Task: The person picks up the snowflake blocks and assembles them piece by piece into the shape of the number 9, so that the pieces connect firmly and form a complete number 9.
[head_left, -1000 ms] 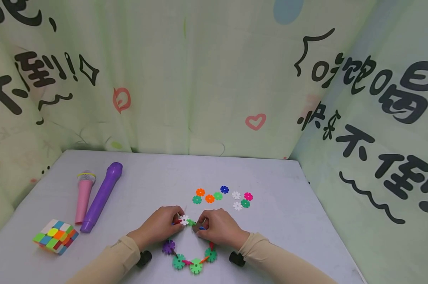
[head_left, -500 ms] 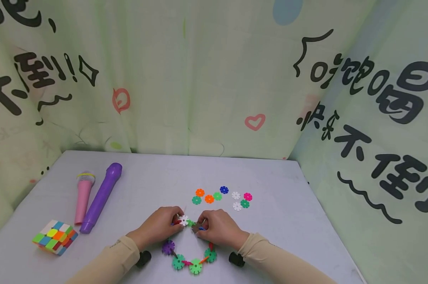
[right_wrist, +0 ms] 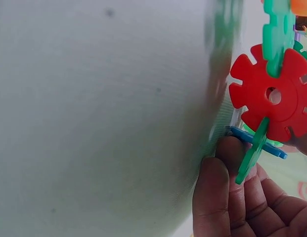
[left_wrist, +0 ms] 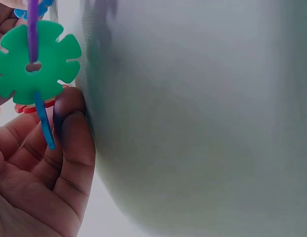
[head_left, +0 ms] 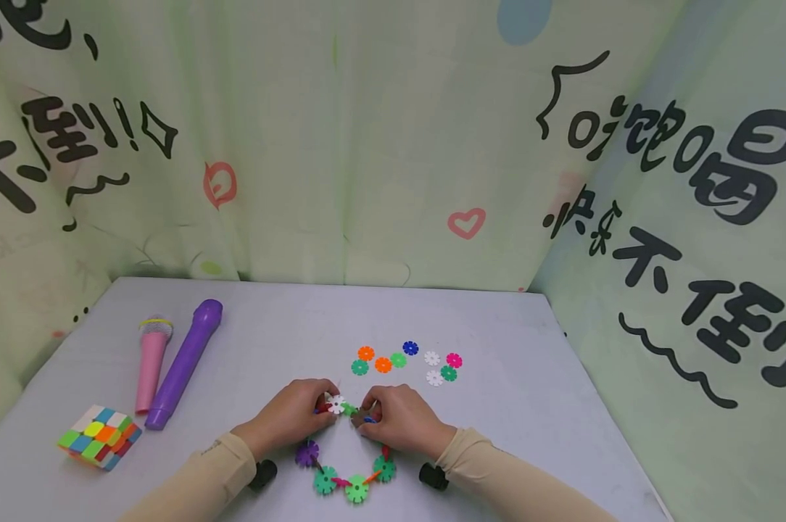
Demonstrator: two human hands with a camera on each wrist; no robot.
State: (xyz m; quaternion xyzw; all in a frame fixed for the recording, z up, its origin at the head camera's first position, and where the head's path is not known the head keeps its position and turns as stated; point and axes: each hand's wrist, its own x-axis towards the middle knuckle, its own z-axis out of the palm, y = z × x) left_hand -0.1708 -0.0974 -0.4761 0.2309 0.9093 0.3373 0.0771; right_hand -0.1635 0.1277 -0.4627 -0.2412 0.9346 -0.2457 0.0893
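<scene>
Notched plastic snowflake discs, slotted together, form a ring-shaped chain (head_left: 357,493) on the table between the forearms. At its far side my left hand (head_left: 288,415) pinches the chain beside a white disc (head_left: 336,404). My right hand (head_left: 406,420) pinches it just to the right, at a brownish disc (head_left: 360,417); a small green disc shows between the hands. In the left wrist view a green disc (left_wrist: 47,57) hangs in front of the curled fingers, with a blue disc slotted in below. The right wrist view has a red disc (right_wrist: 279,91) above the fingertips, partly hiding what they hold.
Several loose discs (head_left: 383,365) lie beyond the hands. To the left are a pink microphone (head_left: 151,370), a purple microphone (head_left: 185,362) and a puzzle cube (head_left: 99,437). Curtains with printed writing hang behind the white table (head_left: 530,391) and at its sides.
</scene>
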